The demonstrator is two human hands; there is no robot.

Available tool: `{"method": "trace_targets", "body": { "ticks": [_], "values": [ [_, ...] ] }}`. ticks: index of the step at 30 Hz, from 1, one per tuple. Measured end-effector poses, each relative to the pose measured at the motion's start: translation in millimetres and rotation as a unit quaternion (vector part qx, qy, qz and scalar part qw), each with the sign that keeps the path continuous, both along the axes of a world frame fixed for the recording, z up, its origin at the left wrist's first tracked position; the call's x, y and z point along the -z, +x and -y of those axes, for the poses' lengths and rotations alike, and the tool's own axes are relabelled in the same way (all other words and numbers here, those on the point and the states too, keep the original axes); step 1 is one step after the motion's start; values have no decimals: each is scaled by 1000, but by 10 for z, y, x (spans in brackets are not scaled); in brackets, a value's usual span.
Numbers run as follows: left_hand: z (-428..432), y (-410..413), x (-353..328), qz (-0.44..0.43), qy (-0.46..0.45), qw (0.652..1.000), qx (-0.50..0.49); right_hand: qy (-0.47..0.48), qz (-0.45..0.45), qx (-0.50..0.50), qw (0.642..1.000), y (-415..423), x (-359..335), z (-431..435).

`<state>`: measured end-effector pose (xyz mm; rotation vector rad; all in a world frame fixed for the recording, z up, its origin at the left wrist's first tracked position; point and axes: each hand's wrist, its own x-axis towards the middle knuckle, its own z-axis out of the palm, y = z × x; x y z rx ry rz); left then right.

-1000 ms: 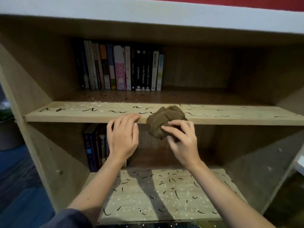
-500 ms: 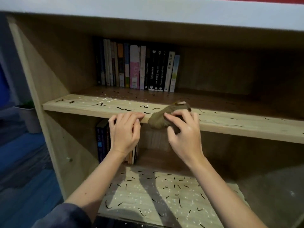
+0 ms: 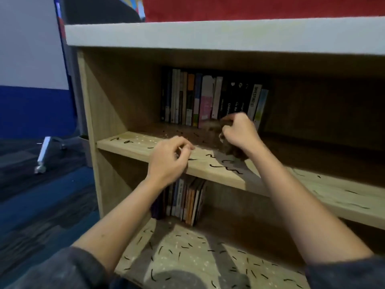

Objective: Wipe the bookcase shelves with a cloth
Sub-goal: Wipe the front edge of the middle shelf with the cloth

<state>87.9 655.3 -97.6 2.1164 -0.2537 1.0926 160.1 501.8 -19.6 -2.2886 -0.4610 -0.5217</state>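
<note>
A wooden bookcase fills the view. Its middle shelf (image 3: 133,143) carries black squiggles and pale specks. My right hand (image 3: 239,132) is raised over that shelf, closed around a bunched brown cloth (image 3: 232,151), most of which is hidden and blurred under the fist. My left hand (image 3: 168,161) hovers at the shelf's front edge with the fingers curled and nothing visible in them. The lower shelf (image 3: 187,259) is scattered with the same black marks and specks.
A row of upright books (image 3: 208,101) stands at the back of the middle shelf, just behind my right hand. More books (image 3: 183,201) stand below it. Left of the bookcase lie blue carpet and a chair leg with a caster (image 3: 42,157).
My right hand has lifted the cloth off the front edge and carried it deeper over the shelf toward the books. My left hand has curled its fingers. The view swung left.
</note>
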Motion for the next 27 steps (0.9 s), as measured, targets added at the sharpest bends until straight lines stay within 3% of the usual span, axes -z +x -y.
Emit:
{"method": "trace_targets", "body": {
  "ticks": [7, 10, 15, 19, 23, 27],
  "values": [
    [-403, 311, -96, -81, 92, 992, -31, -207, -101, 70, 971, 754, 128, -370],
    [-430, 389, 23, -42, 121, 989, -75, -258, -146, 34, 954, 764, 192, -443],
    [-474, 448, 66, -12, 128, 989, -69, -210, -116, -77, 968, 200, 179, -402],
    [-466, 448, 52, 9, 70, 997, -31, -144, -186, -166, 958, -446, 26, -156],
    [-512, 400, 46, 5, 37, 999, 26, -47, -76, -47, 995, -450, -34, -172],
    [-549, 376, 58, -18, 56, 997, 40, -135, -71, 1, 988, -355, 232, -367]
  ]
}}
